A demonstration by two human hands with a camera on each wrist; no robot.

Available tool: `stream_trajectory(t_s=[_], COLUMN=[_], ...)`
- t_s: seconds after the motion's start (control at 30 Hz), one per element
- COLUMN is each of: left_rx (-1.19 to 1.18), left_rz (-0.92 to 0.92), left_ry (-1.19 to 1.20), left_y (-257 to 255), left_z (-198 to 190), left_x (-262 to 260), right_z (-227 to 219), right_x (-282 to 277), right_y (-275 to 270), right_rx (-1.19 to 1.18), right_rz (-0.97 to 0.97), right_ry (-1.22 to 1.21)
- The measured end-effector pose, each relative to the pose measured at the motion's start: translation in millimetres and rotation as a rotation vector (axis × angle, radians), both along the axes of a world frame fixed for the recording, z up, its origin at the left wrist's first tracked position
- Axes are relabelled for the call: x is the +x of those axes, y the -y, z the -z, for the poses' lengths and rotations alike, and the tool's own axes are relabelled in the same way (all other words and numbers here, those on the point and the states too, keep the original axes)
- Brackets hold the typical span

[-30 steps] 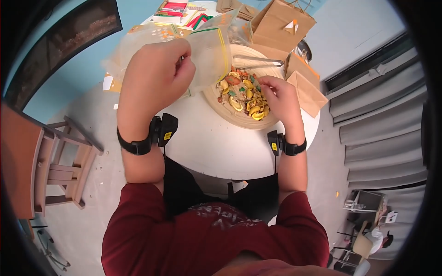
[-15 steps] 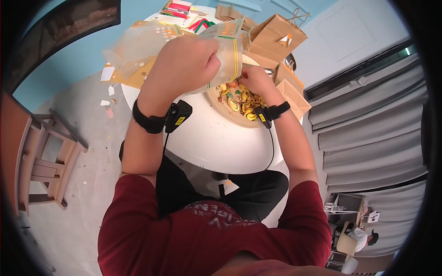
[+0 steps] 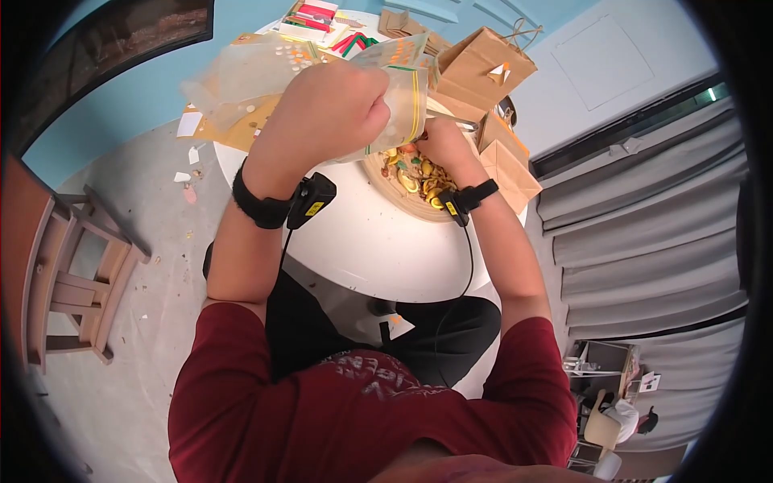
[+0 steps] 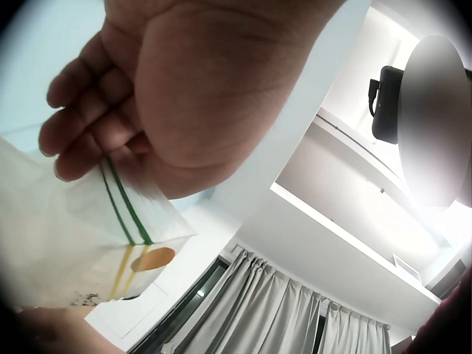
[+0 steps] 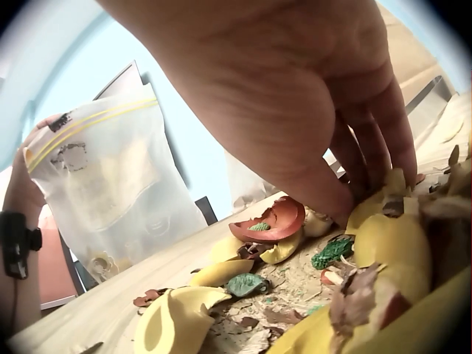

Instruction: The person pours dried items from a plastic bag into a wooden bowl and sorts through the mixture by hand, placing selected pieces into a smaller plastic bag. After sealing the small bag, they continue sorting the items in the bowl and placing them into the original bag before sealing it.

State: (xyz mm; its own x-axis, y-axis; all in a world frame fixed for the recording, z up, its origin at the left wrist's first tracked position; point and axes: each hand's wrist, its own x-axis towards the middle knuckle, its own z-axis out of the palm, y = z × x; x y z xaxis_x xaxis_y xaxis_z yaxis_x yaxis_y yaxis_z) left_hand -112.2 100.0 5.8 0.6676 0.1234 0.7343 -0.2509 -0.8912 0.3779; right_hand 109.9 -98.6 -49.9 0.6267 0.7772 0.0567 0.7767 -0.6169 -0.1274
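My left hand (image 3: 334, 109) grips the top edge of a translucent zip bag (image 3: 408, 101), which has green and yellow zip lines. In the right wrist view the bag (image 5: 118, 184) hangs upright beside the plate, with a few pale pieces low inside. My right hand (image 3: 447, 145) reaches down into potpourri (image 3: 411, 179) on a round wooden plate (image 3: 382, 193). Its thumb and fingers dip among yellow peel-like pieces (image 5: 391, 251), close to a red-brown curved piece (image 5: 276, 221) and green cones (image 5: 332, 253). Fingertips are partly hidden there; I cannot tell whether they pinch a piece.
Metal tongs (image 3: 463, 123) lie across the plate's far side. Brown paper bags (image 3: 483, 68) stand behind and to the right. Red and green sticks (image 3: 354, 42) and boxes lie at the table's back. A wooden chair (image 3: 84, 282) stands left; paper scraps (image 3: 183, 177) are on the floor.
My right hand has moved from the plate's right side up and left into the far part of the potpourri. The left hand and zip bag have shifted right, nearer the plate.
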Motion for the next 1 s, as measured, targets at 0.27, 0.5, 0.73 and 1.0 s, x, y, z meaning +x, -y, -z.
stream_trajectory(t_s=[0.27,0.5,0.73,1.0], left_rx=[0.022,-0.005,-0.071,-0.110], left_rz=[-0.011,-0.001,0.046,0.067], left_ry=[0.032,0.016,0.017,0.016], left_y=[4.1,7.5,13.4,22.8], left_z=[1.9,6.4,15.2,20.2], left_x=[1.9,4.3,13.5,21.0], right_z=[-1.6,-15.6,-74.0,-116.5], right_x=[6.1,13.6,-3.6,-66.7], right_y=[5.0,24.0,35.3,1.1], right_rx=[0.048,0.213,0.583,0.394], right_rz=[0.008,0.203,0.125,-0.184], right_ry=[-0.082,-0.384,-0.644,-0.472])
